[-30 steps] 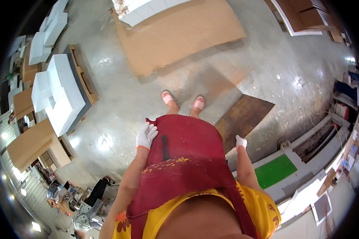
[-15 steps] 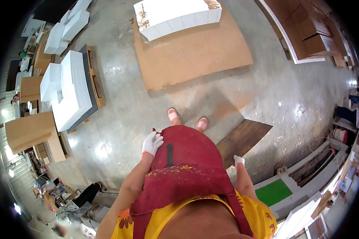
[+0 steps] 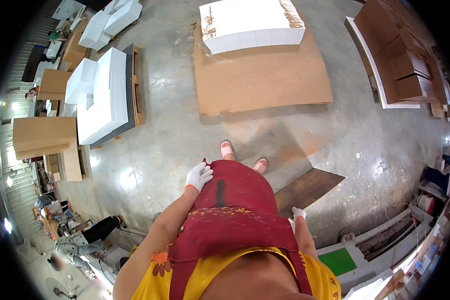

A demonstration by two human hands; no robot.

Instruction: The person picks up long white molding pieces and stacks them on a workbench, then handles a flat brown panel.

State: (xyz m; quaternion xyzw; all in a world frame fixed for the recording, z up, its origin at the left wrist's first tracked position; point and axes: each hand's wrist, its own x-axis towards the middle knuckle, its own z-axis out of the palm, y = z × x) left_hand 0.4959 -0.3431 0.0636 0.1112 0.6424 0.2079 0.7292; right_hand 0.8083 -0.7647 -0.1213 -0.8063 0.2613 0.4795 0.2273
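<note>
**White stacks piled up, gloves on, no piece being worked right now**

Going left to right. Far left of the frame there's a big brown carton [image 3: 45, 136], and below it, lower left, a co-worker whose black trouser leg [image 3: 102, 229] shows. Right of the carton, upper left, a white stack [image 3: 111, 92] sits on a wooden pallet [image 3: 138, 106] with a dark sheet in between. That piling looks done to me.

Near the middle, the wearer's left hand [image 3: 199, 177], in a white glove, is at the upper left edge of the red apron [image 3: 247, 187]. Fingers are bent against the cloth; can't tell if they're actually pinching it or just resting. The apron itself is worn, filling the center of the frame down toward the bottom.

Top center, a white block [image 3: 250, 20] with brown marks near two corners sits on the far part of a brown cardboard sheet [image 3: 265, 82] on the floor. It's set down, and neither hand is anywhere near it.

Just right of center, the right hand [image 3: 298, 213], also gloved, hangs beside the apron, near the dark brown board [image 3: 310, 190] on the floor. Too small to tell what the fingers are doing, and I see no piece in them.

My read: between bits of handling. How much is left, I honestly can't judge from this. Lower right is a green panel [image 3: 338, 261], upper right some brown boxes [image 3: 412, 75].
</note>
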